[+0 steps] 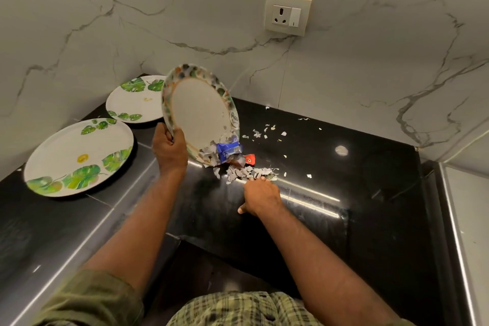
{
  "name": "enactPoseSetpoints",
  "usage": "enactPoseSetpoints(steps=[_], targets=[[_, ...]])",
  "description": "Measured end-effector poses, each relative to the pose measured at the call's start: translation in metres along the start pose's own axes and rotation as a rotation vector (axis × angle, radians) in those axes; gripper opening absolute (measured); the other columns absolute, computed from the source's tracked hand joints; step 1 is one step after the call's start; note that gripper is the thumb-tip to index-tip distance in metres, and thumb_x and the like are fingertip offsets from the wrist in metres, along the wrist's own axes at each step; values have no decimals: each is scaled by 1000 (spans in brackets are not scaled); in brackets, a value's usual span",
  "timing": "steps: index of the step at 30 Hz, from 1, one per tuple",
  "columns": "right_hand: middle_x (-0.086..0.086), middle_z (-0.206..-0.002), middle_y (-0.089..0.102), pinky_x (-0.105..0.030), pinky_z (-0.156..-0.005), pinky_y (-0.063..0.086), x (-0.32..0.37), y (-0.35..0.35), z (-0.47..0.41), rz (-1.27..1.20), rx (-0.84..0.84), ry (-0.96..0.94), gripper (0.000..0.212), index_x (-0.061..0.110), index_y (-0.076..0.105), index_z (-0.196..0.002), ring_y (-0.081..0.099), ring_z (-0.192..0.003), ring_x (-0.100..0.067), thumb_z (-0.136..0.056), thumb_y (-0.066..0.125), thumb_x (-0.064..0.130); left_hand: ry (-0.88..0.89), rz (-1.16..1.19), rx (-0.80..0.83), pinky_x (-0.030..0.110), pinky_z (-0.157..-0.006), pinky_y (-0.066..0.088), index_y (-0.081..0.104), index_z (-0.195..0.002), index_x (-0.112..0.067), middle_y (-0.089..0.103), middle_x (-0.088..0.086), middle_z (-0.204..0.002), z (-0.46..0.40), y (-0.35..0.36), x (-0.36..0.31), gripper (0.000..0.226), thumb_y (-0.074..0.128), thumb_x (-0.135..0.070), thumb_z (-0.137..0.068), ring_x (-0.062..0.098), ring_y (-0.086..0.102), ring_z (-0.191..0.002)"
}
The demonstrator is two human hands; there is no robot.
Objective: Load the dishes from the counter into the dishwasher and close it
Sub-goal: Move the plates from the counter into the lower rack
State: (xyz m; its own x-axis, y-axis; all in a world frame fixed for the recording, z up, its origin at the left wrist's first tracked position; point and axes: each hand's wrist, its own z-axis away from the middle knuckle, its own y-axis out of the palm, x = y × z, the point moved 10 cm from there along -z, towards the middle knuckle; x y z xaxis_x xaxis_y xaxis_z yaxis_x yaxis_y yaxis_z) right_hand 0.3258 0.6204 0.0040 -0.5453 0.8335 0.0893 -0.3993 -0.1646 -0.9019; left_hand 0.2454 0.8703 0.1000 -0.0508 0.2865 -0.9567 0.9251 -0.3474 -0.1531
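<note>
While the left hand (169,149) grips the near edge of a plate with a colourful rim (199,111), the plate stands tilted up on its side over the black counter (357,167). Its low edge points down at a heap of scraps. Fingers and thumb curl round the rim, so this hand is holding the plate tight.

The right hand (260,197) lies low on the counter, just beside the heap. Its fingertips touch the small torn bits of paper (247,173). The fingers look bent, but I cannot tell if they hold anything. The thumb sticks out to the left.

At the bottom edge of the tilted plate sit a blue wrapper (229,149) and a small red scrap (249,159). More little white bits (262,133) lie spread over the counter behind them.

Two more plates lie flat on the counter to the left. The near leaf plate (79,157) is white with green leaves and a yellow spot. The far leaf plate (135,100) sits in the corner by the wall, partly behind the tilted plate.

A socket with a switch (288,14) is on the marble wall (105,21). The person wears a green checked shirt (238,309).
</note>
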Motion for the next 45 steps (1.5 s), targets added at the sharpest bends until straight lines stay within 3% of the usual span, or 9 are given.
enactPoseSetpoints(steps=[8,13,16,21,23,28,35,40,45], targets=[[-20,-165,33,-51,-118,39,-10,10,14,-104,-21,-5,90,8,38,-156,25,-156,-36,-88,79,51,562,-67,25,16,-56,24,30,-83,-25,24,-12,-69,24,-11,-103,37,57,-17,-106,1,30,-57],[-14,-147,51,-46,-110,46,-11,-4,23,-166,-165,-54,51,11,63,-135,46,-141,-32,-94,71,41,801,-110,102,2,-59,29,37,-85,-17,30,-17,-75,48,-18,-138,31,60,-8,-104,-10,44,-63],[-9,-137,57,-42,-106,48,-9,-31,33,-287,-388,-103,42,14,61,-134,52,-131,-29,-97,66,34,783,-90,105,3,-59,29,36,-84,-21,27,-16,-74,57,-23,-140,34,59,-7,-104,-7,41,-60],[-9,-164,36,-37,-119,35,1,-86,67,-762,-768,-273,97,18,8,-168,37,-148,-23,-97,69,46,587,-31,50,9,-55,26,29,-82,-26,39,-22,-63,65,-30,-126,42,61,-9,-103,-3,32,-55],[-10,-174,12,-47,-126,25,16,-99,81,-793,-843,-381,109,20,-10,-167,20,-158,-26,-97,62,61,496,-6,39,11,-56,27,33,-80,-22,39,-19,-64,69,-29,-118,38,61,-11,-103,-1,33,-57],[-9,-168,-35,-67,-123,-8,42,-88,68,-331,-695,-412,87,43,-2,-165,-35,-153,-36,-94,26,84,331,153,25,21,-67,48,50,-90,-34,56,-11,-80,82,-23,-109,26,61,-15,-103,2,54,-73],[-4,-166,-40,-58,-122,-17,31,-91,69,-441,-670,-381,98,34,-13,-165,-37,-153,-28,-87,8,91,255,180,37,12,-70,51,59,-102,-16,66,-12,-93,80,-16,-96,3,62,-17,-103,-2,64,-82],[0,-165,-42,-63,-123,-14,24,-92,67,-458,-624,-362,99,37,-15,-164,-38,-153,-24,-85,6,92,245,183,101,15,-66,50,55,-92,-28,62,-20,-82,81,-5,-95,16,62,-19,-102,-3,58,-73],[2,-165,-41,-45,-115,-26,16,-96,70,-484,-649,-329,94,41,-19,-162,-37,-153,-21,-88,11,89,309,141,202,11,-59,43,47,-85,-24,53,-20,-72,81,9,-101,24,62,-21,-103,-1,48,-63]])
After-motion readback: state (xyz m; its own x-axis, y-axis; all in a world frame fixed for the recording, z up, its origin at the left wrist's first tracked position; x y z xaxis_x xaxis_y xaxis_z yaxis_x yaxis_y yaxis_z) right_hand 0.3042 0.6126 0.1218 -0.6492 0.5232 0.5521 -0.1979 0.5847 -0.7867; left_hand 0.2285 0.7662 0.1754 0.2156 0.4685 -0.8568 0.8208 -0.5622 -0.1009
